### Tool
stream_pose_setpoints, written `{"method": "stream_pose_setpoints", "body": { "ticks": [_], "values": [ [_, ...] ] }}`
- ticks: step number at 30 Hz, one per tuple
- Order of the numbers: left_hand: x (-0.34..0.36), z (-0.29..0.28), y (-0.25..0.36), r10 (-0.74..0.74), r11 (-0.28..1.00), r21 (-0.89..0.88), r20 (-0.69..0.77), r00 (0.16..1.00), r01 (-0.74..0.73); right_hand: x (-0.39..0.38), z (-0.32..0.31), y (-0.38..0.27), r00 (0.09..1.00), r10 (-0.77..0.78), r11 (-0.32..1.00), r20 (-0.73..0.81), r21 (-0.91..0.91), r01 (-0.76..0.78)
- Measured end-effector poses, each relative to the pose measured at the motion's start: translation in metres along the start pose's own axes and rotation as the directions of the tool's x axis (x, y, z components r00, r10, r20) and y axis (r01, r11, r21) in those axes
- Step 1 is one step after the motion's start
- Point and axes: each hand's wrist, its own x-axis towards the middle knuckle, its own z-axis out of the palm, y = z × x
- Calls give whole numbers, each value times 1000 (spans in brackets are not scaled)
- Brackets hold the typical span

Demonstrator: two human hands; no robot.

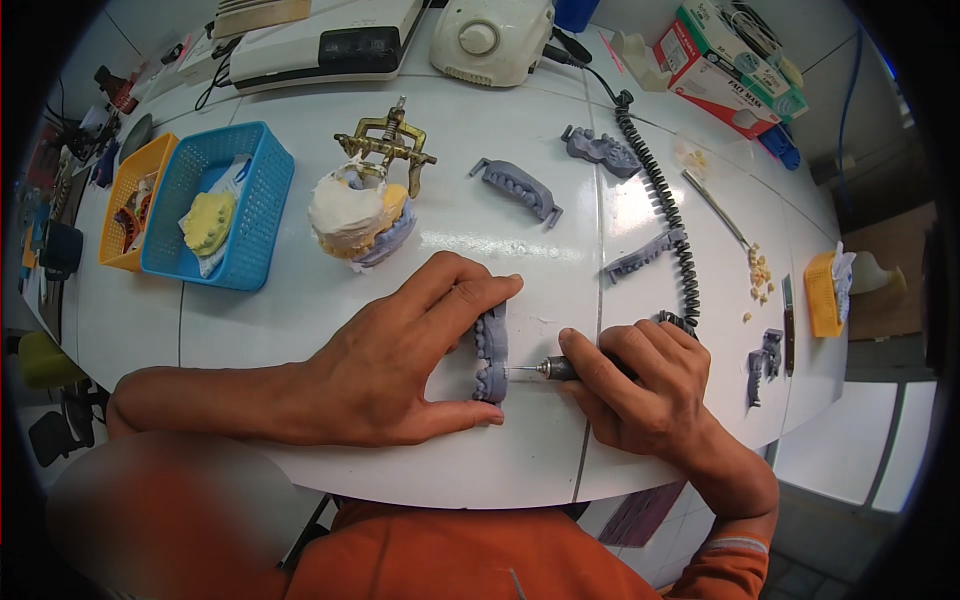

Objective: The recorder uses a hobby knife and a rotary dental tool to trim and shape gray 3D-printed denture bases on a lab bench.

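Note:
On the white table, a grey dental model [491, 350] with a row of teeth is gripped at its two ends by my left hand [410, 345], thumb at the near end and fingers at the far end. My right hand [640, 385] is wrapped round a dark rotary handpiece [562, 369]. Its thin metal bur [523, 368] points left and reaches the model's right side; whether it touches cannot be made out. From the handpiece area a black coiled cord [665, 195] runs up to a cream control box [490, 40] with a round knob.
Beyond my hands lie more grey dental models [518, 190] and a brass articulator [388, 150] with a plaster cast [345, 215]. Blue [262, 215] and orange [120, 245] baskets stand left. At right are loose tooth-like pieces [760, 275], a knife [789, 325] and a small yellow basket [822, 295].

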Motion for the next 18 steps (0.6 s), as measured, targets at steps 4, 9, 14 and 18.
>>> {"method": "stream_pose_setpoints", "body": {
  "ticks": [4, 9, 14, 18],
  "values": [
    [0, 0, 0, -7, 1000, 0, -2, 1000, 7, 0, 0, 0, 1000, -2, 1000, 0, -3, 2],
    [0, 0, 1, -3, 1000, 2, -3, 1000, 3, 0, 0, 0, 1000, -1, 1000, -4, -7, 1],
    [0, 0, 1, 1, 1000, 8, -8, 1000, -1, -1, 0, 0, 1000, -1, 1000, 7, -5, 1],
    [0, 0, 1, -6, 1000, 0, -1, 1000, 6, 0, 0, 0, 1000, -1, 1000, 9, -7, 1]
  ]
}}
